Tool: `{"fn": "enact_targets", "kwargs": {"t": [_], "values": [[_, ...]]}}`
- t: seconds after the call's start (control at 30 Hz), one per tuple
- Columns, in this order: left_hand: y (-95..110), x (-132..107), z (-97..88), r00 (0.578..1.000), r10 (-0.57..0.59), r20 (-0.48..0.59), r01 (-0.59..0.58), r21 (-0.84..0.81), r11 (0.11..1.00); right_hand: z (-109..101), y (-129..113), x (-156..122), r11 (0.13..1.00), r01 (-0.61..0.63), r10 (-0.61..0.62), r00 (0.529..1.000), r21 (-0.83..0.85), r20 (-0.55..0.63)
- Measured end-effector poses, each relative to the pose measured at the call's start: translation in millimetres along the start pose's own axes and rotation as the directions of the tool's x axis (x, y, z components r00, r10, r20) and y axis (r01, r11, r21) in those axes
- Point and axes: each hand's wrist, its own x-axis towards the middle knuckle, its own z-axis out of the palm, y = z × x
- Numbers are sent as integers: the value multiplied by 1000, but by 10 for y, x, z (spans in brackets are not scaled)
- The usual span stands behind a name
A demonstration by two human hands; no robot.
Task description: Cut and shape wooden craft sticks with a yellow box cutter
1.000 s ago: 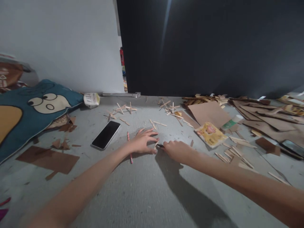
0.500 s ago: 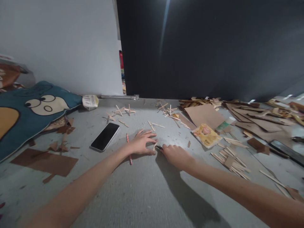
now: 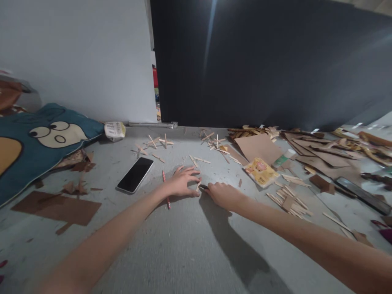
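My left hand (image 3: 181,182) rests flat on the grey floor (image 3: 190,245) with fingers spread, pressing a small wooden stick (image 3: 198,186) at its fingertips. My right hand (image 3: 223,194) is closed around a thin dark tool (image 3: 203,187) whose tip meets that stick. A red pencil (image 3: 165,190) lies under my left wrist. A black phone (image 3: 135,174) lies face up just left of it.
Loose wooden sticks (image 3: 159,143) are scattered toward the wall. Cardboard sheets (image 3: 260,148) and scraps pile up at right, with a yellow packet (image 3: 261,171) and more sticks (image 3: 288,200). A blue cartoon cushion (image 3: 36,143) lies at left, brown cardboard (image 3: 58,208) before it.
Both hands stay in place on the stick. The view has shifted slightly right, showing more of the cardboard pile.
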Motion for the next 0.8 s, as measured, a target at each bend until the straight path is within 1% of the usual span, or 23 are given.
{"fn": "enact_targets", "kwargs": {"t": [0.17,0.33,0.43,0.6,0.8], "values": [[-15,9,17,1000,5,-9,-5,-13,1000,-82,47,50,996,8,-13,999,88,53],[-18,16,24,1000,6,1,-6,-1,1000,-165,112,114,981,33,-55,993,190,109],[-17,21,22,1000,5,7,-5,3,1000,-246,129,111,966,37,-84,981,258,173],[-12,22,21,1000,3,11,-3,10,1000,-361,143,89,934,-13,-93,956,358,277],[-16,14,27,1000,1,7,-1,3,1000,-358,167,152,875,-102,-101,917,473,386]]}}
